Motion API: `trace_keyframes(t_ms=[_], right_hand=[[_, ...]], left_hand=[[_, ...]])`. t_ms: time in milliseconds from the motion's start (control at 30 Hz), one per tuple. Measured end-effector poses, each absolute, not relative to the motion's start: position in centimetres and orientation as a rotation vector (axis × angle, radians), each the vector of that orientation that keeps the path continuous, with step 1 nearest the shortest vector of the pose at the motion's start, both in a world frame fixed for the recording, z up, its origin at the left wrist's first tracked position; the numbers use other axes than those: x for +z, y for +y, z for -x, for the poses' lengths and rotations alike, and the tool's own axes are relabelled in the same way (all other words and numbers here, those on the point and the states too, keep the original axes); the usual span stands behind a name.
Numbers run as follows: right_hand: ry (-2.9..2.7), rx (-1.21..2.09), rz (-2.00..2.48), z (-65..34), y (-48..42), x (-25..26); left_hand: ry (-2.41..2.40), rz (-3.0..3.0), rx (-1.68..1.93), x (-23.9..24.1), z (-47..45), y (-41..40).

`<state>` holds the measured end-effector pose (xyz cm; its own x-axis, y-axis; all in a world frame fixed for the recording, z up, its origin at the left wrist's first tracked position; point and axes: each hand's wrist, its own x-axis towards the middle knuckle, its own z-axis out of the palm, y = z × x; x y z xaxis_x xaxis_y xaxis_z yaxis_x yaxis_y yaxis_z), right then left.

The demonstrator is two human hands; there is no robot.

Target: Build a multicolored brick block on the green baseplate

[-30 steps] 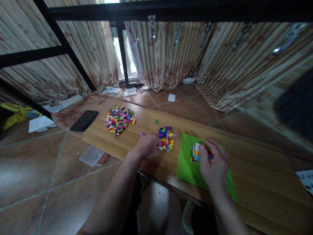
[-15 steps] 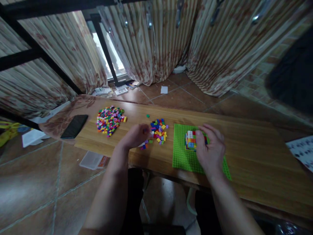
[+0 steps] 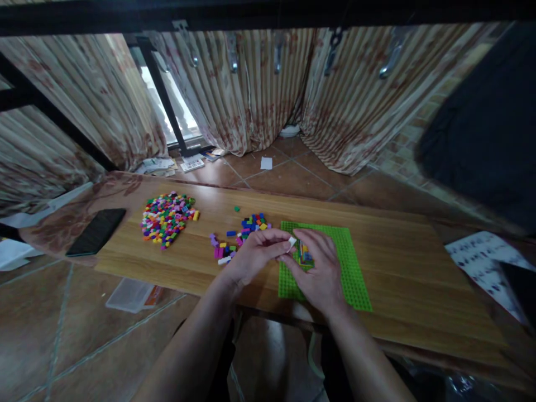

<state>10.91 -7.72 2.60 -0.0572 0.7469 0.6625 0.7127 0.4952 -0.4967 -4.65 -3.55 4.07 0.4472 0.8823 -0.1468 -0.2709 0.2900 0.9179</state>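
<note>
A small white brick (image 3: 292, 242) is pinched between the thumb and fingers of the left hand (image 3: 256, 251), above the left part of a green plate (image 3: 354, 279). Take the brick as the middle of a clock, with 12 pointing at the curtains (image 3: 251, 100). The right hand (image 3: 320, 271) is at 4 o'clock, its fingers curved around a small block of coloured bricks (image 3: 305, 255) on the plate; whether it grips the block or only rests against it, I cannot tell.

The white brick is probably light, hard plastic: stiff, a little slick, unlikely to break but easy to drop. Its 2 opposite sides look the best place to hold it. The block should feel firm, and is likely safest held low, by its sides.

Underneath is a long, smooth wooden table (image 3: 402, 257). At 9 o'clock, just beside the left hand, is a small brick pile (image 3: 251, 223); farther along, a larger brick pile (image 3: 167, 220), then a dark, flat phone-like slab (image 3: 97, 231). At 10 o'clock is 1 loose green brick (image 3: 237, 209).

Brown floor tiles (image 3: 37, 312) surround the table. The window (image 3: 171, 100) is between 10 and 11 o'clock; a marked paper sheet (image 3: 477, 262) is at 3.
</note>
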Motion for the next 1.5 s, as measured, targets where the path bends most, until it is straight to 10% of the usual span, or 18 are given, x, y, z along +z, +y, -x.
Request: trace_keyframes(t_ms=[1167,1500], right_hand=[[-1.053,0.318,1.392,-15.7,-6.6,1.6],[-0.986,0.38,1.402,-16.9,-6.4,1.4]], left_hand=[[2.047,-2.081,0.378,2.5,13.8,-8.6],[2.016,-1.829,0.783,3.7,11.9,-8.3]])
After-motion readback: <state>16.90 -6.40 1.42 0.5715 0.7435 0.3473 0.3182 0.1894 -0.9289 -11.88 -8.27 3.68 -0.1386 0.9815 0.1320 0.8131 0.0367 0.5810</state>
